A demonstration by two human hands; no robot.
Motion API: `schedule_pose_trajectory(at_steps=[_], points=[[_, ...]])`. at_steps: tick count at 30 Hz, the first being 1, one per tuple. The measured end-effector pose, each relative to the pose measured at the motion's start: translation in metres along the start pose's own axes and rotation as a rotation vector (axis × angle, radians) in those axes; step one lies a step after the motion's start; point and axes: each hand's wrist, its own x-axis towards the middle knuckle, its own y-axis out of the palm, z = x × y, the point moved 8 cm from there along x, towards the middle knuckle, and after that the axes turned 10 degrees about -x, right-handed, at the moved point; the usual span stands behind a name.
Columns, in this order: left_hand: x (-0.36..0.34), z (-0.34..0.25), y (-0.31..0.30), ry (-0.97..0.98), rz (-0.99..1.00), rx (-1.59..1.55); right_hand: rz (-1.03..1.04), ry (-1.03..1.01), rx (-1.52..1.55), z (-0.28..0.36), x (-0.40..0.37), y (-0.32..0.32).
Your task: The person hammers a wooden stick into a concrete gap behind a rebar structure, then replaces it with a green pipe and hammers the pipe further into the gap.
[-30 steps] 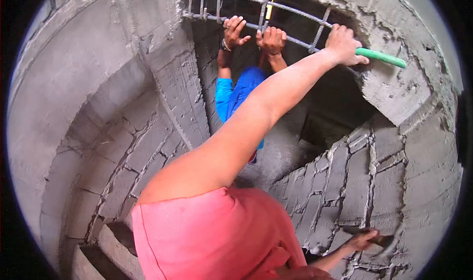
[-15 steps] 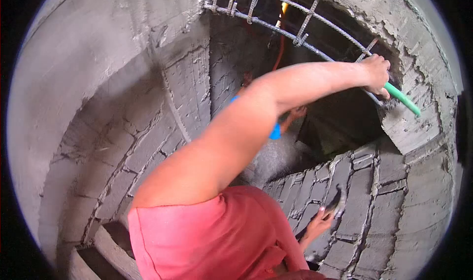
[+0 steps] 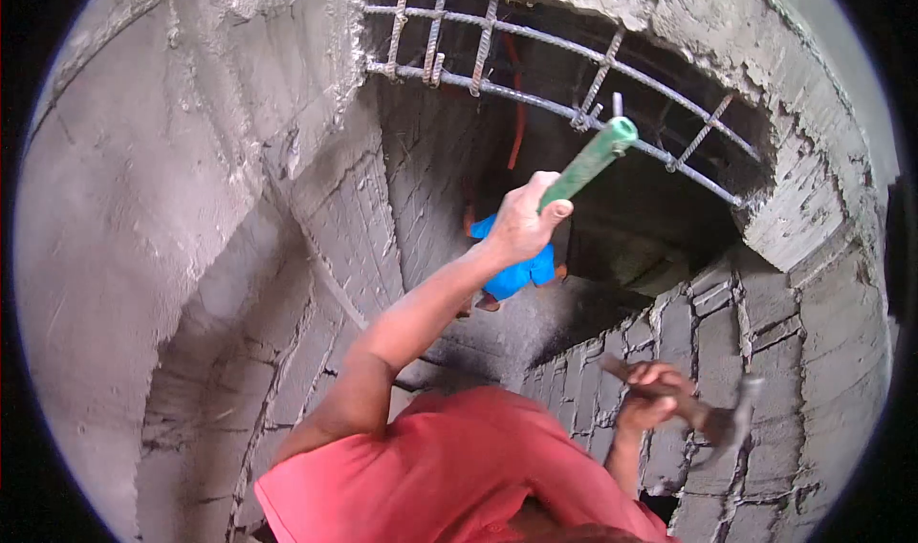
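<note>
One green tube [image 3: 588,165], gripped in the left hand [image 3: 521,223], fingers closed round its lower end; its open upper end before the grid, contact unclear; one hammer [image 3: 712,421], slightly blurred, its handle in the closed right hand [image 3: 653,395], above the block wall [image 3: 703,337]; two long curved bars [image 3: 535,38], crossed by five shorter bars [image 3: 485,46], spanning one opening in the concrete; one red cord [image 3: 519,122] hanging behind; one person in blue [image 3: 516,271], below.
</note>
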Motion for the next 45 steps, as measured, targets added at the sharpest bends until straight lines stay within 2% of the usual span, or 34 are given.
schedule_pose_trajectory(at_steps=[2, 4, 6, 8, 10, 11, 12, 14, 15, 16, 20, 22, 25, 30, 34, 36, 38, 39, 42, 43, 44, 45], points=[[0.007, -0.004, -0.028, 0.031, 0.011, 0.076, 0.012, 0.124, -0.107, -0.019, -0.026, 0.02], [0.022, -0.009, -0.049, 0.112, -0.017, 0.163, 0.065, 0.377, -0.139, -0.033, -0.028, 0.045], [0.037, -0.009, -0.061, 0.05, -0.002, 0.122, 0.08, 0.405, -0.241, -0.041, -0.016, 0.075], [0.052, 0.0, -0.067, 0.103, -0.032, 0.109, 0.148, 0.375, -0.266, -0.055, -0.006, 0.1], [0.063, 0.005, -0.077, 0.328, -0.162, 0.263, 0.209, 0.258, -0.29, -0.055, 0.008, 0.134], [0.07, 0.004, -0.081, 0.356, -0.199, 0.292, 0.285, 0.213, -0.302, -0.053, 0.016, 0.148], [0.075, 0.004, -0.085, 0.372, -0.215, 0.341, 0.275, 0.225, -0.269, -0.056, 0.02, 0.157], [0.081, 0.005, -0.099, 0.306, -0.209, 0.413, 0.295, 0.281, -0.158, -0.062, 0.031, 0.171], [0.083, -0.012, -0.108, 0.401, -0.25, 0.485, 0.284, 0.277, -0.154, -0.062, 0.039, 0.176], [0.086, -0.02, -0.118, 0.399, -0.236, 0.528, 0.297, 0.235, -0.18, -0.058, 0.046, 0.183], [0.109, -0.032, -0.148, 0.27, -0.123, 0.801, 0.346, 0.201, -0.215, -0.046, 0.066, 0.203], [0.12, -0.04, -0.149, 0.308, -0.123, 0.832, 0.443, 0.025, -0.123, -0.043, 0.078, 0.218], [0.126, -0.045, -0.149, 0.396, -0.093, 0.87, 0.394, -0.012, 0.014, -0.06, 0.076, 0.224], [0.13, -0.076, -0.156, 0.349, -0.076, 1.006, 0.419, 0.079, 0.069, -0.065, 0.088, 0.245], [0.149, -0.084, -0.169, 0.316, -0.073, 1.12, 0.428, -0.158, 0.108, -0.078, 0.107, 0.256], [0.148, -0.092, -0.169, 0.352, -0.08, 1.179, 0.429, 0.064, 0.115, -0.098, 0.11, 0.254], [0.153, -0.096, -0.174, 0.387, -0.068, 1.214, 0.371, -0.226, 0.218, -0.075, 0.121, 0.267], [0.154, -0.1, -0.173, 0.419, -0.052, 1.24, 0.233, -0.4, 0.296, -0.05, 0.122, 0.276], [0.155, -0.114, -0.172, 0.464, -0.056, 1.237, 0.124, -0.493, 0.367, -0.061, 0.122, 0.286], [0.157, -0.117, -0.173, 0.472, -0.059, 1.245, 0.126, -0.449, 0.404, -0.065, 0.12, 0.295], [0.159, -0.117, -0.175, 0.449, -0.046, 1.238, 0.213, -0.336, 0.517, -0.083, 0.122, 0.307], [0.161, -0.116, -0.176, 0.423, -0.034, 1.231, 0.244, -0.209, 0.334, -0.097, 0.131, 0.32]])
